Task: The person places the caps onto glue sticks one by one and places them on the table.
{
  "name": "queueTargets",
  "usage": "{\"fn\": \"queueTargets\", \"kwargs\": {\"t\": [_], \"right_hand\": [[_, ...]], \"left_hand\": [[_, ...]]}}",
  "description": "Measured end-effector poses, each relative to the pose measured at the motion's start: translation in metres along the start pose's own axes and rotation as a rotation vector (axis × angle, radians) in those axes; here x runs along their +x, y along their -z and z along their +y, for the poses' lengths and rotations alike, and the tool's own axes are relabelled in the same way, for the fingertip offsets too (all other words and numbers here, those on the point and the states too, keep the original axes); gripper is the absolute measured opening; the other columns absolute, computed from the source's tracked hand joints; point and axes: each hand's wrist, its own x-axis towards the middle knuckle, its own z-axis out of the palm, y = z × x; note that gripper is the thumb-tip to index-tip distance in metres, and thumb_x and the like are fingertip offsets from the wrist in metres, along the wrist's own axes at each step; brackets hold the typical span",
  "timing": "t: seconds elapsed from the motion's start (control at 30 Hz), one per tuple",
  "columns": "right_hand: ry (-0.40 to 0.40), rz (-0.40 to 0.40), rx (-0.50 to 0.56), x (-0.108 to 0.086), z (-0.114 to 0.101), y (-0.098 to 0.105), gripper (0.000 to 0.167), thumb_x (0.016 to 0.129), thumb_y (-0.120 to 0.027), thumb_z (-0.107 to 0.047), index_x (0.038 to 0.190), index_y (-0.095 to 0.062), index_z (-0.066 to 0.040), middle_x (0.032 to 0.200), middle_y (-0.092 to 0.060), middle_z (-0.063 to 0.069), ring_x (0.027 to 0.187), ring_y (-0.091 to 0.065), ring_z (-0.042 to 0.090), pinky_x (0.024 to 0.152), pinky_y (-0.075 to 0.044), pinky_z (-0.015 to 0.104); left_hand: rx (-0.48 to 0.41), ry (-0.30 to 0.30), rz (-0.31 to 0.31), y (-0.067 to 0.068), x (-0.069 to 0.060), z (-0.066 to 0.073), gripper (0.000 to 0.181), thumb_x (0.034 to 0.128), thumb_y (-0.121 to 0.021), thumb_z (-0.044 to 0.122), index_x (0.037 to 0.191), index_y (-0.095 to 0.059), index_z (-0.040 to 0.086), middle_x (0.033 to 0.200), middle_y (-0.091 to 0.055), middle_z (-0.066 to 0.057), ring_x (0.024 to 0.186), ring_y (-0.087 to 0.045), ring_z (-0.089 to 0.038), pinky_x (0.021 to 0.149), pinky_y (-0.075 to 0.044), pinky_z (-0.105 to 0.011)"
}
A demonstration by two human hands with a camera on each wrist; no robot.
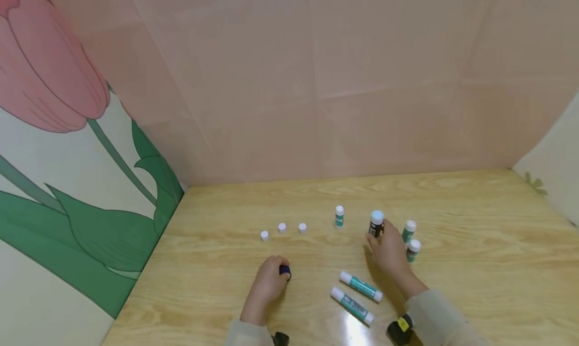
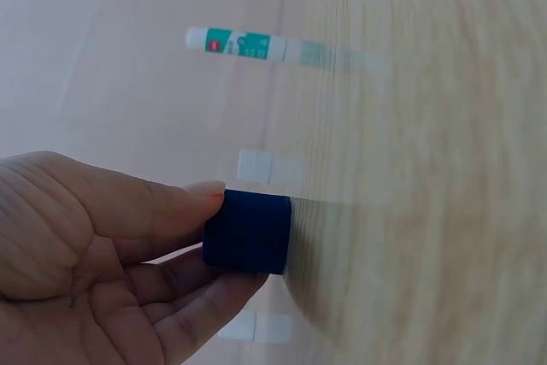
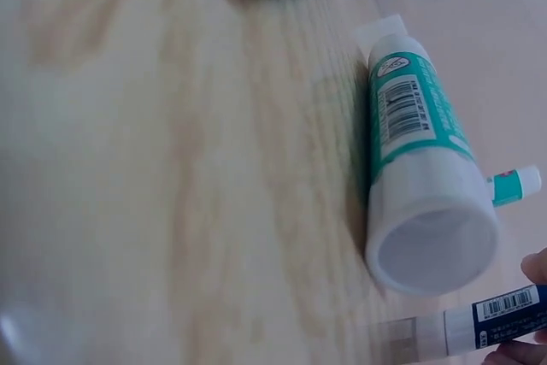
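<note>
In the head view my left hand pinches a dark blue cap between thumb and fingers, low at the tabletop. The left wrist view shows this short, plain cylinder against the wood. My right hand holds a glue stick upright, pale end up, its dark label partly behind the fingers. In the right wrist view its barcode label shows, with a white end toward the table. Close to that hand stand two green-labelled glue sticks.
Three small white caps sit beyond my left hand. Another green glue stick stands upright farther back. Two more glue sticks lie on the wooden table between my arms. A pinkish backdrop rises behind the table.
</note>
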Motion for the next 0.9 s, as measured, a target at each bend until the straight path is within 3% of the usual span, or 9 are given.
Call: {"fn": "queueTargets", "kwargs": {"t": [0.1, 0.23, 0.37, 0.53, 0.9], "right_hand": [[-0.022, 0.000, 0.013, 0.0012, -0.0005, -0.0015, 0.044, 0.084, -0.054, -0.009, 0.116, -0.035, 0.016, 0.107, -0.043, 0.035, 0.100, -0.041, 0.045, 0.082, -0.034, 0.054], [-0.045, 0.011, 0.020, 0.0025, -0.0008, -0.0029, 0.047, 0.084, -0.054, -0.009, 0.117, -0.033, 0.017, 0.107, -0.042, 0.036, 0.100, -0.039, 0.046, 0.083, -0.033, 0.054], [-0.032, 0.034, 0.030, 0.0046, -0.0020, -0.0040, 0.043, 0.084, -0.053, -0.009, 0.113, -0.036, 0.018, 0.102, -0.045, 0.034, 0.097, -0.042, 0.046, 0.081, -0.035, 0.053], [-0.013, 0.060, 0.065, 0.0071, -0.0026, -0.0037, 0.032, 0.085, -0.051, -0.007, 0.104, -0.040, 0.017, 0.097, -0.048, 0.033, 0.092, -0.047, 0.045, 0.076, -0.039, 0.051], [-0.016, 0.070, 0.082, 0.0072, -0.0044, -0.0036, 0.030, 0.087, -0.047, -0.006, 0.102, -0.040, 0.018, 0.098, -0.046, 0.032, 0.093, -0.046, 0.043, 0.076, -0.040, 0.050]], "left_hand": [[0.008, -0.006, -0.003, 0.0007, -0.0012, -0.0001, 0.019, 0.0783, -0.059, 0.003, 0.097, -0.057, 0.000, 0.097, -0.053, -0.016, 0.095, -0.049, -0.034, 0.080, -0.039, -0.048], [0.038, -0.055, 0.007, -0.0007, -0.0035, -0.0023, 0.019, 0.0759, -0.062, 0.004, 0.094, -0.057, 0.001, 0.092, -0.053, -0.013, 0.090, -0.051, -0.032, 0.078, -0.041, -0.046], [0.043, -0.086, 0.014, -0.0009, -0.0049, -0.0036, 0.023, 0.0720, -0.066, 0.003, 0.093, -0.057, 0.000, 0.091, -0.053, -0.012, 0.089, -0.051, -0.032, 0.076, -0.042, -0.045], [0.029, -0.070, 0.005, -0.0009, -0.0059, -0.0021, 0.026, 0.0711, -0.067, 0.002, 0.096, -0.058, 0.001, 0.094, -0.053, -0.013, 0.093, -0.050, -0.033, 0.078, -0.041, -0.046], [-0.003, -0.048, -0.006, -0.0009, -0.0052, 0.0013, 0.023, 0.0757, -0.063, 0.004, 0.098, -0.057, 0.004, 0.098, -0.053, -0.011, 0.097, -0.049, -0.033, 0.081, -0.039, -0.047]]}}
